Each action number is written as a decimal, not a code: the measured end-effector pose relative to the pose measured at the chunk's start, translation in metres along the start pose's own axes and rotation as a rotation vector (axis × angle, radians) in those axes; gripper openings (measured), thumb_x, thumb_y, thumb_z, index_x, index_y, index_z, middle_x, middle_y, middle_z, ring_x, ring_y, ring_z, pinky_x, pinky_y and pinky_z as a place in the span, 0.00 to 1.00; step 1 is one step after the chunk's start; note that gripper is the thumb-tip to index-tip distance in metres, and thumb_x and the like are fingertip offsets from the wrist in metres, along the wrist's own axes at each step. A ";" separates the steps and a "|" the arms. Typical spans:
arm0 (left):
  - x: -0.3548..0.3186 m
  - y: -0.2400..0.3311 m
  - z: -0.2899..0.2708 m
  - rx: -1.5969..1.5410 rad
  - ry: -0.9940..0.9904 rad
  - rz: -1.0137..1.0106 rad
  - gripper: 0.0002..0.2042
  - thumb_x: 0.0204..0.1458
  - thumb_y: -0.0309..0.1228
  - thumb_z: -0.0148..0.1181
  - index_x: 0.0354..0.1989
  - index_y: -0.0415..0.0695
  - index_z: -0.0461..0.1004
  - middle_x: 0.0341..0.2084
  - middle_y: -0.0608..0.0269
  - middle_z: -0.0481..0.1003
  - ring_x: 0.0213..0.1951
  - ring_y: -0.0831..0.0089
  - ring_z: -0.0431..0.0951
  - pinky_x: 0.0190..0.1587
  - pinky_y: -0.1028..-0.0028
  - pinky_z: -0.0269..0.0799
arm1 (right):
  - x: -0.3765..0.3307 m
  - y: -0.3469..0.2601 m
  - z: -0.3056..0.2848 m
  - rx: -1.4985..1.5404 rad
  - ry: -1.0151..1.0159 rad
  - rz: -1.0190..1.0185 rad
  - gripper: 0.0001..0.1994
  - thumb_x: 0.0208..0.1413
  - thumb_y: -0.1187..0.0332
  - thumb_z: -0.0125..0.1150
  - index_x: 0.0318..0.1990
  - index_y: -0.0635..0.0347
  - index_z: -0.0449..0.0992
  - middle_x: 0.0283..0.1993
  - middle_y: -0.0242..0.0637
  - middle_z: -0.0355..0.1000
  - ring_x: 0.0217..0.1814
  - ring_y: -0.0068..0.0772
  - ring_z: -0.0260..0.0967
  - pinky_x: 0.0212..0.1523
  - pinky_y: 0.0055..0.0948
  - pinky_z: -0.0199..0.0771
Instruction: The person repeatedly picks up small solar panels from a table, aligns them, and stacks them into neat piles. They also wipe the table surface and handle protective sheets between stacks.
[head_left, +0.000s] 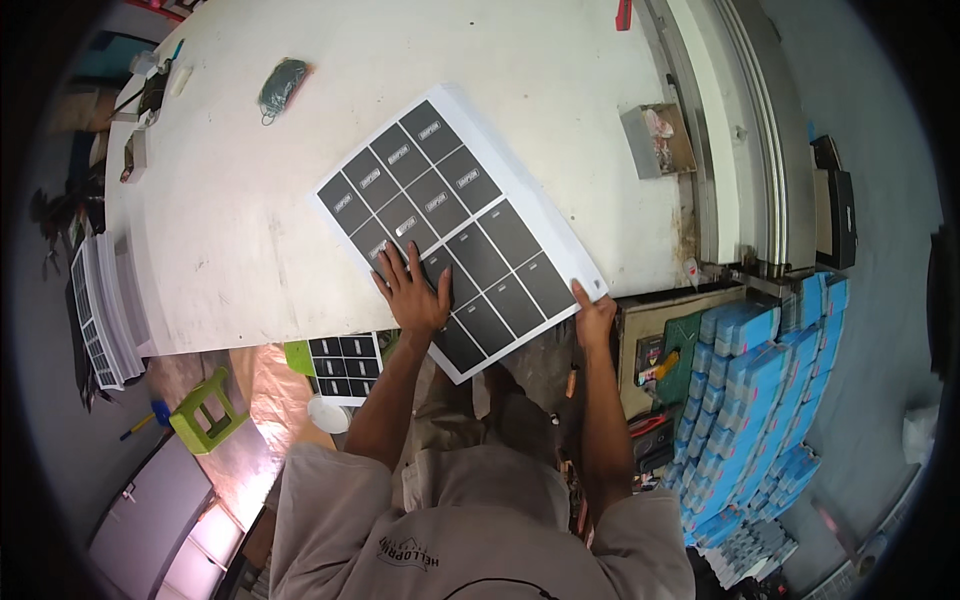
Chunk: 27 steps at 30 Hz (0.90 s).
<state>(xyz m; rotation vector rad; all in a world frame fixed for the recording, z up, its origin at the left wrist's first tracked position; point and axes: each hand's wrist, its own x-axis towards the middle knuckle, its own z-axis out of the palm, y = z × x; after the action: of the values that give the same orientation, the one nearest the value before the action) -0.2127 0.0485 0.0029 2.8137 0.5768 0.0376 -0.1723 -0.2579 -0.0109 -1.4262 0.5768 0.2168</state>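
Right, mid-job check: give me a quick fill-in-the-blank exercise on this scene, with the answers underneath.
1. The left hand lies on the printed sheets, while the right hand holds them near a ____.
2. The sheets lie on a worktable whose top is coloured ____.
3. The green stool is on the person's ____ side.
4. The stacked bundles at right are mainly ____ in colour.

Missing words: corner; white; left; blue.

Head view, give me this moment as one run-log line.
left hand: palm down on printed sheets; right hand: holding right corner; printed sheets: skewed on white table, near corner overhanging edge
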 end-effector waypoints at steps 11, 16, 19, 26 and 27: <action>0.008 -0.009 0.010 0.044 -0.016 0.008 0.38 0.62 0.55 0.47 0.72 0.39 0.51 0.73 0.35 0.42 0.74 0.39 0.37 0.71 0.41 0.29 | -0.012 -0.017 0.027 -0.544 0.159 -0.465 0.18 0.55 0.65 0.71 0.44 0.72 0.78 0.38 0.42 0.80 0.36 0.32 0.76 0.39 0.31 0.75; 0.005 -0.011 0.008 0.026 -0.005 0.017 0.39 0.61 0.55 0.46 0.72 0.39 0.52 0.73 0.34 0.41 0.74 0.38 0.37 0.71 0.40 0.28 | 0.003 0.000 0.015 0.085 0.093 -0.079 0.16 0.57 0.67 0.67 0.45 0.74 0.76 0.40 0.56 0.79 0.39 0.46 0.80 0.40 0.38 0.77; 0.006 -0.014 0.006 0.041 -0.029 0.005 0.39 0.61 0.55 0.47 0.72 0.39 0.52 0.73 0.35 0.41 0.74 0.39 0.36 0.71 0.41 0.27 | -0.008 -0.003 0.014 -0.610 0.184 -0.354 0.18 0.55 0.66 0.70 0.43 0.75 0.76 0.38 0.54 0.80 0.36 0.42 0.80 0.37 0.37 0.77; 0.004 -0.014 0.007 0.066 -0.015 0.001 0.38 0.61 0.55 0.47 0.72 0.38 0.53 0.73 0.35 0.42 0.74 0.39 0.37 0.71 0.41 0.28 | -0.009 -0.005 0.011 0.000 0.086 0.069 0.13 0.54 0.68 0.72 0.42 0.68 0.78 0.32 0.35 0.78 0.29 0.23 0.74 0.31 0.25 0.73; 0.005 -0.013 0.008 0.076 -0.019 0.006 0.38 0.61 0.55 0.46 0.72 0.38 0.53 0.73 0.35 0.42 0.74 0.39 0.37 0.71 0.41 0.28 | -0.011 0.016 0.003 0.206 0.009 0.197 0.15 0.54 0.69 0.72 0.44 0.68 0.78 0.34 0.35 0.79 0.31 0.25 0.75 0.32 0.25 0.75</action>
<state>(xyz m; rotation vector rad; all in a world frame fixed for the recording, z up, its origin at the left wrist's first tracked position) -0.2125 0.0602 -0.0084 2.8857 0.5769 -0.0102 -0.1889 -0.2504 -0.0193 -1.1725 0.7267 0.2989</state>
